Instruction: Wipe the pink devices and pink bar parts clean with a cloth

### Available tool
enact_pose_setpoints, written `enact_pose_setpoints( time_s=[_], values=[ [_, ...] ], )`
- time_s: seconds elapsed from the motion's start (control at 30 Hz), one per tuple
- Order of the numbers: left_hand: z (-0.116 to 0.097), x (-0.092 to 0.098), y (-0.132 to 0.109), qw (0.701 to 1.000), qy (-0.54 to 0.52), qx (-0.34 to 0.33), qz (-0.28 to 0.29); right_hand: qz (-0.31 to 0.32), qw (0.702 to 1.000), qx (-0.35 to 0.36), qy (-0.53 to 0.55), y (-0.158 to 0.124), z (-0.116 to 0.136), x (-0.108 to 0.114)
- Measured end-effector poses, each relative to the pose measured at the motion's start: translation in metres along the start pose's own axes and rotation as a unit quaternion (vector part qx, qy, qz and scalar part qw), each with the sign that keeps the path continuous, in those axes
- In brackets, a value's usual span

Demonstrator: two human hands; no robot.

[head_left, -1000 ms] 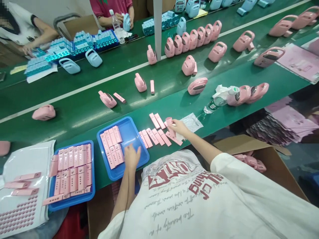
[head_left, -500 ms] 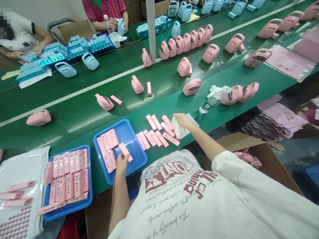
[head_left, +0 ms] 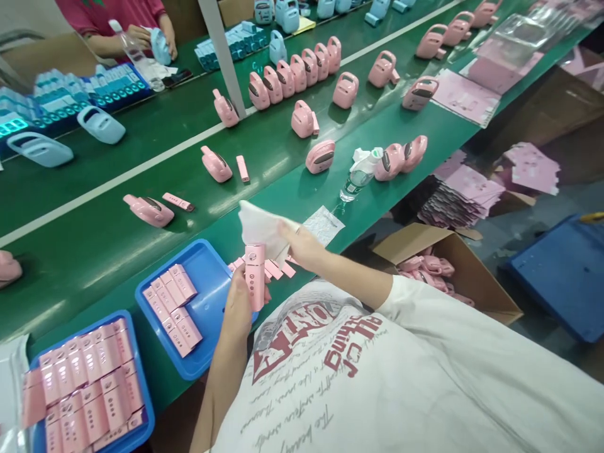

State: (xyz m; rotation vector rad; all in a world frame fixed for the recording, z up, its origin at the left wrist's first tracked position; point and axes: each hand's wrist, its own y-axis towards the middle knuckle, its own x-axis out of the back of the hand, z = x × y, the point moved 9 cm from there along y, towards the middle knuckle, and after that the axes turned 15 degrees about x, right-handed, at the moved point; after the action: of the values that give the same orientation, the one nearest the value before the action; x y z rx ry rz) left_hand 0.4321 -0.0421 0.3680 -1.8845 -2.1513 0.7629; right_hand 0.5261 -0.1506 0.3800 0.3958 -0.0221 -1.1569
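Observation:
My left hand (head_left: 240, 296) is closed round a pink rectangular device (head_left: 255, 277) with a row of small round buttons, held upright in front of my chest. In my right hand (head_left: 302, 244) a white cloth (head_left: 264, 229) is pinched, spread out just behind the device. Whether the cloth touches it I cannot tell. Behind both hands, more pink devices (head_left: 272, 270) lie on the green table, partly hidden. To the left, a blue tray (head_left: 207, 251) has several pink devices (head_left: 182, 333) along its left part. A fuller blue tray (head_left: 150, 402) stands nearer the left corner.
A water bottle (head_left: 356, 182) stands beside two pink handled units (head_left: 389, 162). Several more pink handled units (head_left: 283, 82) stand along the green conveyor (head_left: 179, 170). A cardboard box (head_left: 491, 305) is at my right. Across the line, a person in a maroon shirt (head_left: 113, 25) handles a light-blue unit.
My left hand has lifted the pink device out of the blue tray, up in front of me. My right hand has brought the cloth left, towards it. The view has shifted right.

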Motion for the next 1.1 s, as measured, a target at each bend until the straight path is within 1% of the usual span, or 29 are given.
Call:
enact_pose_setpoints(
  time_s=[0.03, 0.07, 0.1, 0.17, 0.2, 0.23, 0.27, 0.3, 0.33, 0.37, 0.43, 0.47, 0.5, 0.53, 0.57, 0.6, 0.63, 0.7, 0.77, 0.8, 0.83, 0.87, 0.9, 0.93, 0.97, 1.0, 1.03, 1.07, 1.1],
  values=[
    [0.0, -0.005, 0.001, 1.0, -0.018, 0.016, 0.012, 0.054, 0.995, 0.061, -0.059, -0.003, 0.017, -0.014],
    [0.001, -0.009, 0.002, 0.998, -0.038, 0.034, 0.02, 0.112, 0.979, 0.12, -0.12, -0.009, 0.032, -0.028],
    [0.002, -0.011, 0.002, 0.997, -0.06, 0.05, 0.025, 0.169, 0.954, 0.172, -0.177, -0.018, 0.043, -0.041],
    [0.0, -0.012, 0.003, 0.993, -0.101, 0.06, 0.016, 0.262, 0.899, 0.243, -0.254, -0.037, 0.052, -0.059],
    [-0.002, -0.009, 0.003, 0.992, -0.116, 0.051, -0.001, 0.297, 0.878, 0.265, -0.266, -0.044, 0.053, -0.063],
    [-0.006, -0.006, 0.002, 0.991, -0.125, 0.035, -0.022, 0.323, 0.864, 0.283, -0.263, -0.05, 0.052, -0.065],
    [-0.009, -0.004, 0.002, 0.991, -0.125, 0.023, -0.037, 0.335, 0.859, 0.295, -0.251, -0.052, 0.052, -0.063],
    [-0.011, -0.004, 0.002, 0.992, -0.119, 0.017, -0.042, 0.324, 0.866, 0.299, -0.235, -0.049, 0.051, -0.057],
    [-0.012, -0.005, 0.002, 0.993, -0.107, 0.018, -0.035, 0.291, 0.886, 0.287, -0.22, -0.041, 0.05, -0.047],
    [-0.013, -0.009, 0.002, 0.995, -0.096, 0.02, -0.021, 0.232, 0.915, 0.258, -0.206, -0.029, 0.047, -0.033],
    [-0.017, -0.013, 0.0, 0.996, -0.087, 0.007, -0.002, 0.084, 0.966, 0.162, -0.181, -0.01, 0.038, 0.002],
    [-0.02, -0.013, -0.001, 0.996, -0.09, -0.007, -0.005, 0.027, 0.978, 0.118, -0.17, -0.006, 0.034, 0.014],
    [-0.023, -0.012, -0.003, 0.995, -0.093, -0.022, -0.016, -0.004, 0.982, 0.092, -0.163, -0.006, 0.033, 0.02],
    [-0.025, -0.012, -0.005, 0.995, -0.094, -0.029, -0.025, -0.003, 0.983, 0.09, -0.163, -0.007, 0.036, 0.018],
    [-0.025, -0.013, -0.005, 0.995, -0.091, -0.026, -0.03, 0.027, 0.979, 0.112, -0.168, -0.009, 0.043, 0.009],
    [-0.024, -0.013, -0.006, 0.995, -0.091, -0.017, -0.04, 0.077, 0.97, 0.148, -0.177, -0.014, 0.05, -0.005],
    [-0.023, -0.011, -0.006, 0.994, -0.096, -0.006, -0.052, 0.136, 0.954, 0.19, -0.186, -0.022, 0.058, -0.02],
    [-0.019, -0.007, -0.007, 0.989, -0.123, 0.02, -0.075, 0.255, 0.911, 0.262, -0.19, -0.042, 0.068, -0.05],
    [-0.016, -0.005, -0.007, 0.984, -0.16, 0.039, -0.072, 0.34, 0.875, 0.308, -0.152, -0.061, 0.074, -0.066],
    [-0.016, -0.006, -0.007, 0.983, -0.169, 0.043, -0.055, 0.355, 0.871, 0.316, -0.122, -0.064, 0.076, -0.066],
    [-0.017, -0.01, -0.007, 0.984, -0.168, 0.046, -0.03, 0.344, 0.882, 0.307, -0.092, -0.061, 0.076, -0.06],
    [-0.019, -0.014, -0.008, 0.986, -0.159, 0.045, -0.003, 0.303, 0.909, 0.277, -0.07, -0.052, 0.073, -0.049],
    [-0.021, -0.019, -0.009, 0.988, -0.145, 0.041, 0.023, 0.233, 0.945, 0.224, -0.057, -0.039, 0.065, -0.032],
    [-0.023, -0.024, -0.011, 0.99, -0.13, 0.037, 0.046, 0.143, 0.976, 0.155, -0.05, -0.027, 0.053, -0.01],
    [-0.024, -0.027, -0.013, 0.99, -0.12, 0.034, 0.063, 0.048, 0.994, 0.086, -0.045, -0.02, 0.041, 0.012],
    [-0.025, -0.03, -0.014, 0.99, -0.118, 0.033, 0.075, -0.031, 0.998, 0.03, -0.037, -0.018, 0.032, 0.029],
    [-0.025, -0.032, -0.016, 0.989, -0.121, 0.033, 0.081, -0.086, 0.996, -0.003, -0.027, -0.018, 0.027, 0.041],
    [-0.025, -0.033, -0.016, 0.988, -0.13, 0.036, 0.082, -0.117, 0.993, -0.016, -0.019, -0.018, 0.027, 0.047],
    [-0.023, -0.033, -0.016, 0.986, -0.141, 0.042, 0.079, -0.125, 0.992, -0.013, -0.019, -0.018, 0.03, 0.048]
  ],
)
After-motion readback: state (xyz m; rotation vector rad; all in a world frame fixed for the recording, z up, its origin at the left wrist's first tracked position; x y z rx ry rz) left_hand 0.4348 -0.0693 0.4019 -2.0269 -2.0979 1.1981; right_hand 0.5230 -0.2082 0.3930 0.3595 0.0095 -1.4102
